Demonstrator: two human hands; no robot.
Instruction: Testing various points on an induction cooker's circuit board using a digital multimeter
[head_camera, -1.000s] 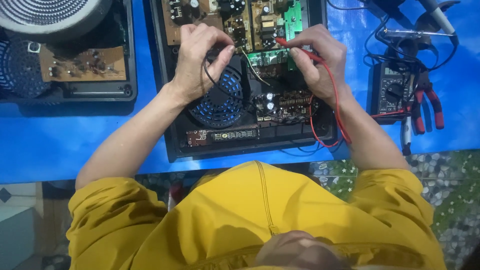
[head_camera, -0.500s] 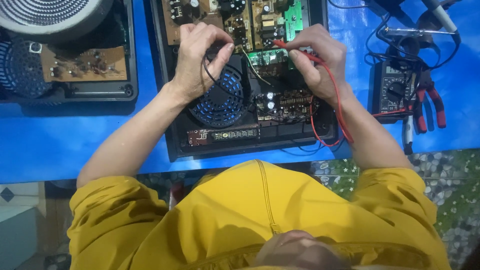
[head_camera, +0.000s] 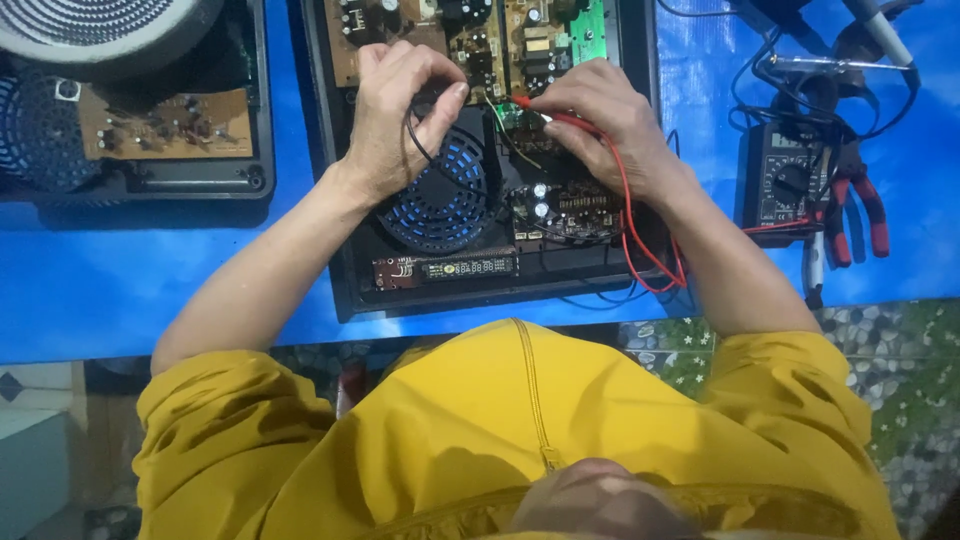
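An opened black appliance case (head_camera: 345, 250) lies on the blue table, with circuit boards (head_camera: 500, 40) at its far side and a round black fan grille (head_camera: 435, 190) in the middle. My left hand (head_camera: 395, 100) is closed on a black test probe whose black lead loops over the fan. My right hand (head_camera: 600, 115) pinches a red test probe (head_camera: 545, 112), its tip down on a small green board. The red lead (head_camera: 640, 240) curls along my right wrist toward a dark multimeter (head_camera: 785, 185) at the right.
A second opened appliance (head_camera: 150, 140) with a brown board and a round coil plate sits at the left. Red-handled pliers (head_camera: 860, 215), a soldering iron and tangled black wires lie beside the multimeter. The table's near edge runs just past my yellow sleeves.
Both hands stay on the probes over the boards; the left hand has shifted slightly. The view has barely moved.
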